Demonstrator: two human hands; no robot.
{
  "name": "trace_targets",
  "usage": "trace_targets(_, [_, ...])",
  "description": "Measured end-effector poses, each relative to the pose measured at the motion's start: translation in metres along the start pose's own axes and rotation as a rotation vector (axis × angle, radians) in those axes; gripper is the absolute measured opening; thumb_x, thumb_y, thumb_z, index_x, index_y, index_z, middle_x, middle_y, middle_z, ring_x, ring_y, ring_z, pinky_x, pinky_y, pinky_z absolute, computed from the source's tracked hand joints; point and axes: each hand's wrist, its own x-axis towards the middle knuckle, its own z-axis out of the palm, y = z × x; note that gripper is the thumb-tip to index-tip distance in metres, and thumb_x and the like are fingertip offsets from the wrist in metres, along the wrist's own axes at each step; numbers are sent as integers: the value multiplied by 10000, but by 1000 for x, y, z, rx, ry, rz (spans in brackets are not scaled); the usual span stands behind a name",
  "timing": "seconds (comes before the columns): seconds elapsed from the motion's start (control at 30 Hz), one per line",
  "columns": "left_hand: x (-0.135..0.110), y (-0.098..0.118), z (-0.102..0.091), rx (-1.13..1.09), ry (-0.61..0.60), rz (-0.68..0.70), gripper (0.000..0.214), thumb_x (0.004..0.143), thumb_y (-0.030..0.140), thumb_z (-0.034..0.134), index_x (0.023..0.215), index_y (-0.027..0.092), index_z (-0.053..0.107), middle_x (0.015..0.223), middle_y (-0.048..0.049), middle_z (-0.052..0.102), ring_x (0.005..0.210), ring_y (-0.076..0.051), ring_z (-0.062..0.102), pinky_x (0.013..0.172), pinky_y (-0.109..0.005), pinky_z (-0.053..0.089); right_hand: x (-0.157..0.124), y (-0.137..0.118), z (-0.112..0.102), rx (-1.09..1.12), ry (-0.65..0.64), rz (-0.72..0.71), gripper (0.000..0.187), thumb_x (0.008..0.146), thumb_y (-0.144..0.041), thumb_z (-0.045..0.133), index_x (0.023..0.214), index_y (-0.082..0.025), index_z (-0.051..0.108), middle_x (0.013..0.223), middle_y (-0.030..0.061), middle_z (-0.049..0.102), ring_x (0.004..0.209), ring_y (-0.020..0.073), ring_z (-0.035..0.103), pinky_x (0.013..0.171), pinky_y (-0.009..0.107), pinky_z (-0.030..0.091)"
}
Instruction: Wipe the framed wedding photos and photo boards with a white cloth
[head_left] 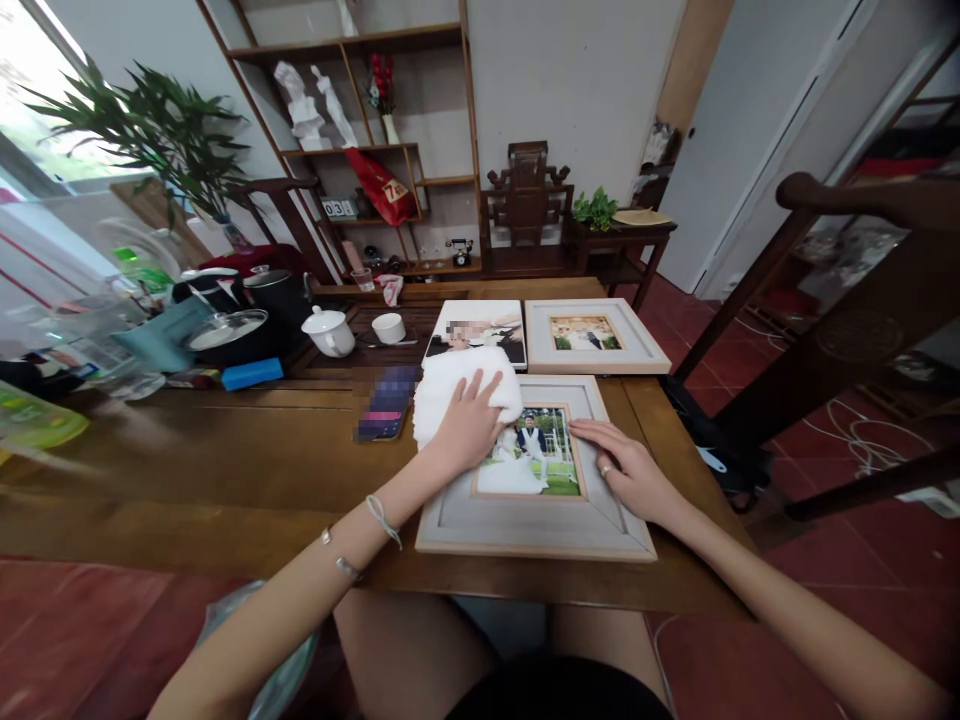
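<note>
Upper left of the frame: one green leafy plant. Middle left, on the brown wooden tabletop: one bright blue rectangular block; one black lidded pot; one white lidded porcelain cup; one small white bowl-shaped cup; one dark, partly pixelated phone, lying just beside the cloth.

Centre: one folded white towelling cloth, over the upper left corner of the picture frame. Left hand, spread flat on the cloth, fingers extended, unclenched. Above, one unframed picture panel.

Lower centre: one pale grey, wood-edged picture frame, lying face up near the tabletop's edge, with an outdoor photograph. Above it, a second pale frame.

Right of centre: right hand, ringed, fingers outstretched and grasping nothing, fingertips touching the photograph's right border.

Right edge: one dark wooden chair.
</note>
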Motion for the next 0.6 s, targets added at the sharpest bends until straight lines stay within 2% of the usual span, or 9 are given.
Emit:
trace_targets(0.1, [-11,13,-9,-7,-83,16,337,945,292,412,1008,141,707,1509,-113,322,1388,-378,251,1097,-546,263,0,1,1,-12,-10,1,631,707,5,396,1250,-254,585,1288,57,605,1235,234,527,1068,534,402])
trace_targets(0.2, [-35,33,-25,-18,-192,55,327,933,272,427,1041,129,701,1492,-150,339,1364,-406,289,1069,-571,295,-1,2,1,-6,-13,5,624,711,3,397,1251,-247,586,1294,59,601,1243,236,521,1075,534,395])
trace_targets(0.33, [-77,66,-46,-32,-302,227,303,891,288,498,1073,150,699,1478,-172,355,1335,-425,336,1022,-586,355,-1,2,1,-4,-13,14,617,716,-4,409,1247,-260,588,1298,49,599,1248,235,516,1087,538,379])
trace_targets(0.47, [-111,95,-50,-94,-263,350,286,847,361,568,1019,195,726,1480,-179,342,1313,-452,360,979,-613,385,0,1,1,-13,-22,21,609,726,-9,411,1251,-261,588,1296,49,600,1248,234,516,1087,534,380])
trace_targets(0.53, [-118,104,-46,-109,-207,348,295,859,369,547,1003,191,732,1485,-192,323,1300,-470,369,968,-630,381,0,0,0,-14,-24,19,612,728,-7,408,1254,-263,587,1296,48,600,1248,234,514,1087,532,381])
trace_targets(0.6, [-115,108,-39,-100,-159,317,288,870,346,532,1015,192,727,1496,-184,304,1312,-460,357,977,-628,373,0,1,1,-14,-23,16,614,727,-4,405,1254,-261,586,1299,47,599,1251,233,511,1088,529,380])
